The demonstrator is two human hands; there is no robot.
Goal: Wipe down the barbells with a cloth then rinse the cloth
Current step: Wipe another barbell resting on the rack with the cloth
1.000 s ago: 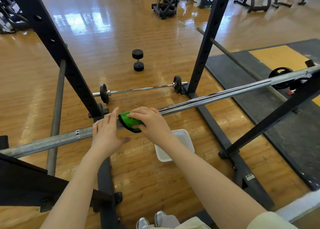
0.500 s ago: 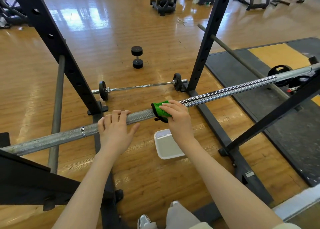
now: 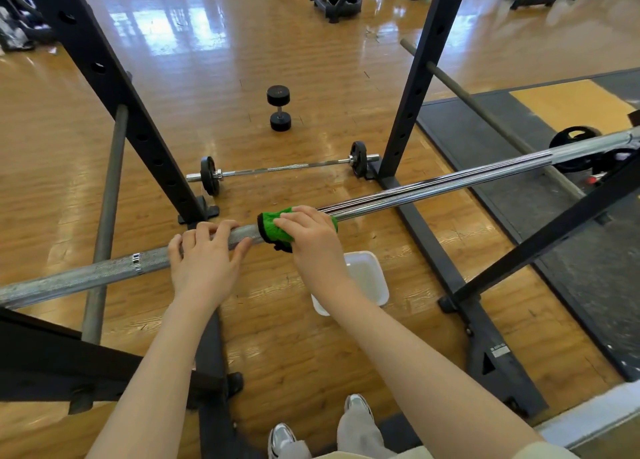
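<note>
A long steel barbell (image 3: 450,184) lies across the black rack, running from lower left to upper right. My right hand (image 3: 313,242) grips a green cloth (image 3: 273,228) wrapped round the bar where the rough grey section meets the shiny part. Just left of the cloth, my left hand (image 3: 206,262) holds the bar, with its fingers curled over the top and the thumb beside the cloth. A white tub (image 3: 367,275) stands on the floor below my right wrist, partly hidden by my forearm.
A short barbell (image 3: 284,168) with small plates lies on the wooden floor behind the rack, and a black dumbbell (image 3: 278,108) stands further back. Rack uprights (image 3: 415,87) rise at left and right. Black weight plates (image 3: 575,146) lie on a dark mat (image 3: 588,268) at the right.
My right hand slid the green cloth to the right along the bar, then back left towards my left hand. My left hand settled over the top of the bar.
</note>
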